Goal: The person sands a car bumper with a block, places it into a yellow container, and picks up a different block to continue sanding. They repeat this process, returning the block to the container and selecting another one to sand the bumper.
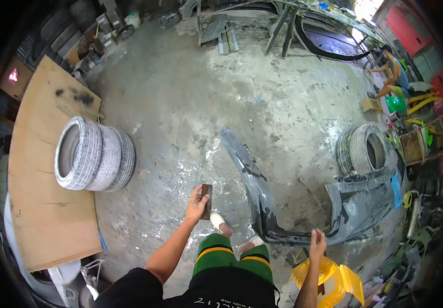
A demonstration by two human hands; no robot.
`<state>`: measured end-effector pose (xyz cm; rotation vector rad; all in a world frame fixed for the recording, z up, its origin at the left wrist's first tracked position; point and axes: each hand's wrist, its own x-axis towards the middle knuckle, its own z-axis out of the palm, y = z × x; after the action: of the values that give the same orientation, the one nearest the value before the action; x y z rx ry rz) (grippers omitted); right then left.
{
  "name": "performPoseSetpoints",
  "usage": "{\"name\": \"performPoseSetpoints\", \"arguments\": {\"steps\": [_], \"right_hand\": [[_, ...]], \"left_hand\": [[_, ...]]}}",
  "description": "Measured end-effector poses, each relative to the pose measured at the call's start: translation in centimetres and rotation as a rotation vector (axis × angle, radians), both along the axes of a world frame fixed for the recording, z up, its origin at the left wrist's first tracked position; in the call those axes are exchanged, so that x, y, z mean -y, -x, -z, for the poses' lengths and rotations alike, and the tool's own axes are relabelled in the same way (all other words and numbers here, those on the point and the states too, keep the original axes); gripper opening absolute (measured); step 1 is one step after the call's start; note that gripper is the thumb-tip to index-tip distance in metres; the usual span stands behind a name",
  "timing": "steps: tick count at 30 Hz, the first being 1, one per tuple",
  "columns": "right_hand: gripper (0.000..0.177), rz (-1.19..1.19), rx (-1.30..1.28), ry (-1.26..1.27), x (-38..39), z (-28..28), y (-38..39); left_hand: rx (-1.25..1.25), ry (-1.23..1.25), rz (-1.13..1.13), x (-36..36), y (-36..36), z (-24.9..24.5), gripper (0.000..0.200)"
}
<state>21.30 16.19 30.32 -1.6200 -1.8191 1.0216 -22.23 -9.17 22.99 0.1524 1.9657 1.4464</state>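
- A brown, rectangular block [206, 197] is sitting upright in the left hand [196, 206], its long, flat shape showing past the fingers.
- A grey car body panel [260, 191] with blackish patches is lying in a broad U on the stained floor [180, 102], its lower edge running near the right hand [317, 242].

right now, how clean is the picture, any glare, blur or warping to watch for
Head view: fisheye bending curves the wooden board, corners go black; head view, upper right: blown-out glare; head view: pale sheen on parts of the floor; head view: left hand and brown block read clearly, right hand looks slightly softer, cause unclear
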Motion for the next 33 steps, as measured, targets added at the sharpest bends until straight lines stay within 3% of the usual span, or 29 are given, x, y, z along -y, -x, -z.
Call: {"name": "performPoseSetpoints", "arguments": {"steps": [2, 6, 11, 13, 15, 16, 18, 19, 21, 22, 24, 25, 26, 29, 31, 32, 33], "right_hand": [[0.032, 0.063, 0.042, 0.007, 2.4, -0.6, -5.6], [0.031, 0.258, 0.063, 0.0, 7.4, -1.0, -14.5], [0.028, 0.494, -0.05, -0.061, 12.2, 3.7, -25.3], [0.026, 0.489, 0.055, -0.129, 13.2, 7.0, -29.3], [0.025, 0.464, -0.245, -0.052, 13.4, 10.8, -33.1], [0.025, 0.635, -0.262, 0.105, 12.7, 9.1, -31.7], [0.024, 0.822, -0.552, 0.349, 11.2, 7.1, -30.9], [0.024, 0.825, -0.558, 0.356, 10.9, 7.6, -31.4], [0.021, 0.745, -0.852, 0.683, 10.3, 9.1, -31.9], [0.021, 0.731, -0.855, 0.692, 10.1, 11.6, -32.9], [0.037, 0.529, -0.152, 0.764, 10.4, 17.5, -35.7], [0.04, 0.528, -0.106, 0.52, 11.2, 17.8, -35.5], [0.04, 0.509, -0.105, 0.522, 11.1, 18.2, -35.4], [0.041, 0.715, -0.26, 0.469, 12.1, 23.7, -36.0], [0.035, 0.844, -0.437, 0.711, 12.1, 25.7, -38.2], [0.035, 0.854, -0.428, 0.701, 12.1, 25.2, -39.7], [0.033, 0.711, -0.904, 0.858, 11.9, 22.8, -40.3]], "left_hand": [[-0.052, 0.016, 0.048, -1.5, -1.8, -2.7, 0.061], [-0.097, 0.046, 0.185, -2.6, -4.7, -3.0, 0.062], [-0.224, 0.072, 0.226, -2.2, -9.3, -4.4, 0.058], [-0.259, 0.097, 0.25, -1.3, -10.9, -5.1, 0.056], [-0.252, 0.059, 0.23, 0.0, -12.1, -4.8, 0.056], [-0.325, 0.132, 0.237, 0.7, -12.7, -4.8, 0.056], [-0.256, 0.171, 0.203, 2.1, -14.1, -6.6, 0.058], [-0.294, 0.212, 0.197, 2.9, -14.7, -7.1, 0.059], [-0.298, 0.214, 0.181, 4.6, -15.8, -8.1, 0.059], [-0.296, 0.206, 0.16, 5.5, -16.2, -8.6, 0.059], [-0.324, 0.232, 0.142, 7.1, -16.8, -9.5, 0.058], [-0.312, 0.235, 0.124, 8.0, -17.2, -9.9, 0.057], [-0.298, 0.238, 0.107, 8.9, -17.5, -10.3, 0.057], [-0.316, 0.28, 0.092, 11.8, -17.7, -10.7, 0.057], [-0.325, 0.286, 0.084, 12.6, -18.3, -10.7, 0.056], [-0.314, 0.278, 0.051, 12.6, -18.8, -10.9, 0.056], [-0.313, 0.287, 0.05, 12.8, -19.0, -10.9, 0.056]]}}
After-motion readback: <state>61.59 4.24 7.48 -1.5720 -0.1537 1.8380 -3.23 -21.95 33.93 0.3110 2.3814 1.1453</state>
